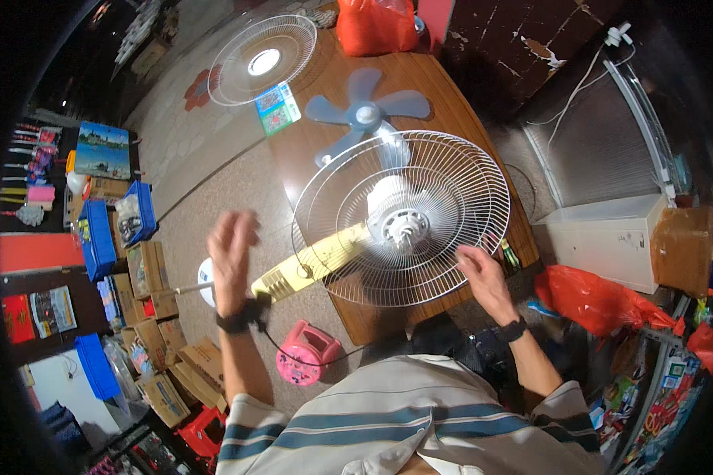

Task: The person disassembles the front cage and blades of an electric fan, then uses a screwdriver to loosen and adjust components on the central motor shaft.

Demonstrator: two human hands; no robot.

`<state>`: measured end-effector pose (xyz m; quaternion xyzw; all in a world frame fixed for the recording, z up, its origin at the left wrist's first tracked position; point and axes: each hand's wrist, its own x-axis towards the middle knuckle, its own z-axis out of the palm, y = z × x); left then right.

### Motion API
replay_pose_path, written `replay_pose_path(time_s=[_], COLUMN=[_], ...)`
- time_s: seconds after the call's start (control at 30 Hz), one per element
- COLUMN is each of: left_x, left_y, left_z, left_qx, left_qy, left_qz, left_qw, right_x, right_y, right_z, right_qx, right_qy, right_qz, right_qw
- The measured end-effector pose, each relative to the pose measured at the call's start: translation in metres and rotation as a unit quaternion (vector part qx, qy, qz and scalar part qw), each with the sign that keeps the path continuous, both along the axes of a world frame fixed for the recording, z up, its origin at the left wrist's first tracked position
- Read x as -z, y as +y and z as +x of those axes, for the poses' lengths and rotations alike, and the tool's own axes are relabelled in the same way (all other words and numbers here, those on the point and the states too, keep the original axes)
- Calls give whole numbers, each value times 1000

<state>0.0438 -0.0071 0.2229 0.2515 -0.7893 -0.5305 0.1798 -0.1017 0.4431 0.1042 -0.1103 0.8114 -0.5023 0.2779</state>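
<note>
A fan with a pale yellow body point(313, 265) and a round white wire rear guard point(451, 285) lies tilted across the wooden table, its bare motor shaft pointing up. My right hand point(486, 285) is at the guard's right rim, fingers curled over the wires. Raised left of the yellow body, my left hand point(231, 245) has its fingers stretched out, slightly blurred, with nothing in them. Beyond the guard, blue-grey fan blades point(364, 115) rest on the table. The round front guard point(301, 47) lies at the far left corner, overhanging the table.
The brown wooden table point(451, 95) has a red plastic bag point(376, 28) at its far end and a printed card point(279, 109) on its left edge. A pink stool point(303, 360) stands on the floor below. Boxes point(166, 396) and blue bins point(97, 237) line the left.
</note>
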Motion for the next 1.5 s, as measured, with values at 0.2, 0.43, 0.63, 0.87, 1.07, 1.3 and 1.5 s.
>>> replay_pose_path(time_s=[0.2,0.43,0.63,0.87,1.07,1.3,1.5], left_x=[79,113,130,138,114,122,130], left_y=[165,227,234,239,238,238,235], left_z=[25,-23,-42,-39,-41,-42,-40], left_qx=[75,23,-23,-40,-25,-11,2], left_qy=[-75,-86,-73,-53,-47,-17,-41], left_qz=[62,-23,-16,155,268,269,273], left_qw=[992,996,997,986,962,963,961], right_x=[2,18,7,8,9,14,17], right_y=[-59,-73,-65,-55,-55,-56,-61], right_z=[-14,-12,-7,-6,-6,-9,-13], right_qx=[-111,-111,-84,-79,-89,-97,-91], right_qy=[20,-32,-67,-78,-82,-53,-55], right_qz=[-14,-59,-112,-141,-118,-141,-100], right_qw=[994,992,988,984,986,984,989])
